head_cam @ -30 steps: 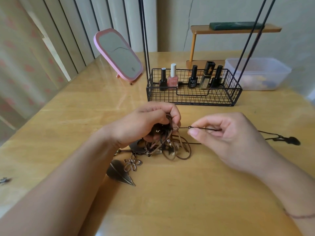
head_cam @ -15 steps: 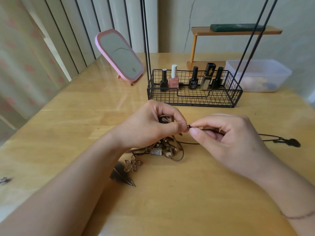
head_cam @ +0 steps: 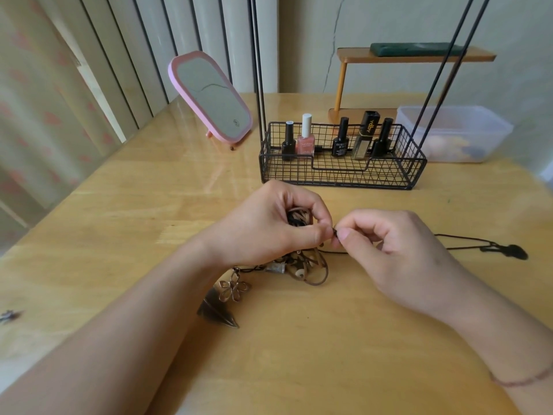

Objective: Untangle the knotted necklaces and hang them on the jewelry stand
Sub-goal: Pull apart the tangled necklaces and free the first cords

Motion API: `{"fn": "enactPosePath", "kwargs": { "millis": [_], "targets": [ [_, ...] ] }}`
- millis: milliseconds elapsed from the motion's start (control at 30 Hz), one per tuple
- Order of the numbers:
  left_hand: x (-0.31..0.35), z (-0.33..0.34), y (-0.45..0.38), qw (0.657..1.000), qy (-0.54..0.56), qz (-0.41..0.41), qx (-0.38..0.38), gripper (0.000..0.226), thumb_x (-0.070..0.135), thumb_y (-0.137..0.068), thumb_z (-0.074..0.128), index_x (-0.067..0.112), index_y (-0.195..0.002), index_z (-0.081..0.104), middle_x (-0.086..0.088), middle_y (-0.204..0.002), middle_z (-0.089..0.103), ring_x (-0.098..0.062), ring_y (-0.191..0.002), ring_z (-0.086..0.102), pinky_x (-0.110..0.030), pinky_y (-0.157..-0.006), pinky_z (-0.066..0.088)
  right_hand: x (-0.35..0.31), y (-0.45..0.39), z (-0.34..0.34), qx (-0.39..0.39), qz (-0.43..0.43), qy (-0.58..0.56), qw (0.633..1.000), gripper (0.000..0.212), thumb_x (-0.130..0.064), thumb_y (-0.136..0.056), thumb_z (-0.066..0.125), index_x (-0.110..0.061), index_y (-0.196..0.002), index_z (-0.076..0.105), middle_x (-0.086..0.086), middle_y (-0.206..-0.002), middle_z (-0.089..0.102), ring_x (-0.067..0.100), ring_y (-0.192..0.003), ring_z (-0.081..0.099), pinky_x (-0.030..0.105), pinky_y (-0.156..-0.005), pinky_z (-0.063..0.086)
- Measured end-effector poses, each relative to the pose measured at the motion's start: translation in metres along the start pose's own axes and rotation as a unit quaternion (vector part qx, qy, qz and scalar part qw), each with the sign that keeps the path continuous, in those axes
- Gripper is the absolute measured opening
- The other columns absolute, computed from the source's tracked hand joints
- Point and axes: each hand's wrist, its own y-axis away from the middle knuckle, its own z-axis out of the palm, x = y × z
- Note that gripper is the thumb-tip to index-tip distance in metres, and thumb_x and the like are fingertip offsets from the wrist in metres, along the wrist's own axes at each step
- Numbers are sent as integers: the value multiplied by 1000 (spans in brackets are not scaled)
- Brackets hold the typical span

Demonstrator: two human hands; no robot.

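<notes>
A knotted bunch of brown cords and chains (head_cam: 302,266) lies on the wooden table in front of me. My left hand (head_cam: 269,227) grips the top of the tangle, curled round its loops. My right hand (head_cam: 398,250) pinches a thin black cord (head_cam: 460,238) right beside the left thumb. That cord trails right to a dark pendant (head_cam: 513,251). A flower charm (head_cam: 233,289) and a leaf-shaped pendant (head_cam: 217,313) lie below my left wrist. The jewelry stand (head_cam: 341,175) is a black wire basket with tall thin rods, just beyond my hands.
Several nail polish bottles (head_cam: 305,139) stand in the basket. A pink mirror (head_cam: 209,95) leans at the back left. A clear plastic box (head_cam: 454,133) and a small wooden shelf (head_cam: 416,56) sit at the back right. A small metal piece (head_cam: 9,316) lies at the left edge.
My right hand has slid left along the black cord until its fingertips meet my left thumb. My left hand has closed tighter over the tangle and lifted it a little.
</notes>
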Motion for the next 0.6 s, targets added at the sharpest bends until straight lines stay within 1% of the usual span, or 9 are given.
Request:
{"fn": "enactPosePath", "kwargs": {
  "millis": [67, 133, 267, 367, 467, 600],
  "targets": [
    [0, 0, 0, 1000, -6, 0, 4, 10, -5, -90, 65, -3, -82, 71, 19, -58, 57, 4, -51, 48, -5, -56, 35, 0, 0, 0, -2, 4, 8, 1000, 24, -16, -94, 59, -21, -73, 68, 0, -54, 50, 5, -50, 39, 18, -46, 30],
    [0, 0, -1, 1000, -12, -3, 6, 10, -5, -90, 65, -5, -83, 71, 19, -58, 57, 4, -51, 48, -4, -55, 35, 0, 0, 0, -4, 10, 15, 1000, 23, -21, -94, 58, -22, -74, 68, 2, -56, 53, 8, -50, 39, 22, -47, 32],
    [0, -1, -1, 1000, -28, -3, 2, 10, -3, -91, 65, -4, -84, 71, 19, -59, 57, 4, -52, 49, -4, -56, 34, 0, -1, -1, -17, 45, -23, 999, 22, -31, -92, 55, -27, -74, 68, -12, -50, 42, 5, -46, 34, 22, -44, 27],
    [0, -1, 0, 999, -38, -9, 3, 9, -1, -91, 67, -1, -84, 72, 17, -59, 57, 2, -51, 47, -6, -55, 34, 2, -1, -1, -21, 60, -29, 998, 22, -28, -93, 56, -26, -75, 68, -13, -48, 43, 5, -45, 33, 20, -44, 26],
    [-1, -2, 0, 998, -54, -14, -4, 7, 3, -90, 68, 2, -85, 74, 13, -65, 60, 1, -55, 50, -9, -58, 37, 2, -1, 0, -22, 54, -6, 998, 21, -25, -93, 57, -24, -76, 68, -12, -49, 42, 6, -44, 33, 18, -43, 26],
    [-1, -1, 0, 998, -58, -24, -12, 7, 4, -91, 68, 3, -86, 73, 13, -67, 62, 1, -57, 52, -10, -58, 39, 2, 0, -1, -29, 48, 18, 998, 21, -15, -94, 59, -17, -76, 69, -7, -49, 39, 7, -44, 30, 17, -42, 23]
  ]
}}
